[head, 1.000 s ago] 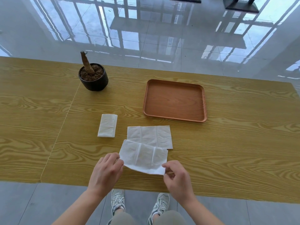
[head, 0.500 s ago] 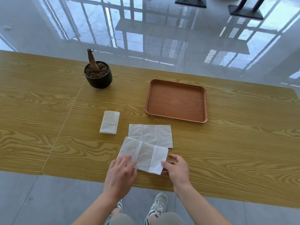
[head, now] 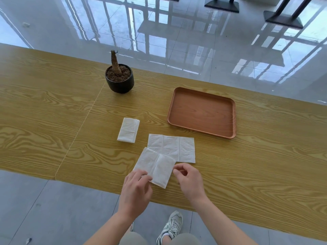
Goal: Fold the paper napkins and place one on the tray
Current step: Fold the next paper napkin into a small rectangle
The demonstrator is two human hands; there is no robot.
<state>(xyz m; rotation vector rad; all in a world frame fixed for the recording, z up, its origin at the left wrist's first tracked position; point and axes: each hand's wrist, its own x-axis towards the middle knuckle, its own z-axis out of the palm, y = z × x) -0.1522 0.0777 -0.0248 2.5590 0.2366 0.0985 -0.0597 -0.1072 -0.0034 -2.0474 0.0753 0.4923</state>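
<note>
A half-folded white napkin (head: pixel 155 167) lies tilted near the table's front edge. My left hand (head: pixel 136 190) presses its lower left corner with fairly straight fingers. My right hand (head: pixel 189 181) hovers just right of the napkin's right edge, fingers loosely curled, holding nothing that I can see. A second napkin (head: pixel 173 147), spread flat with three panels, lies just behind and is partly overlapped by the first. A small fully folded napkin (head: pixel 128 130) rests to the left. The brown wooden tray (head: pixel 230 121) sits at the back right with nothing in it.
A black pot with soil and a bare stub (head: pixel 120 80) stands at the back, left of the tray. The wooden table (head: pixel 265 165) stretches wide on both sides. My shoes (head: pixel 172 227) show on the grey floor below its front edge.
The napkin came down from the air onto the table, and its right part was folded over, so it is narrower. My right hand has let go; my left hand stays on it.
</note>
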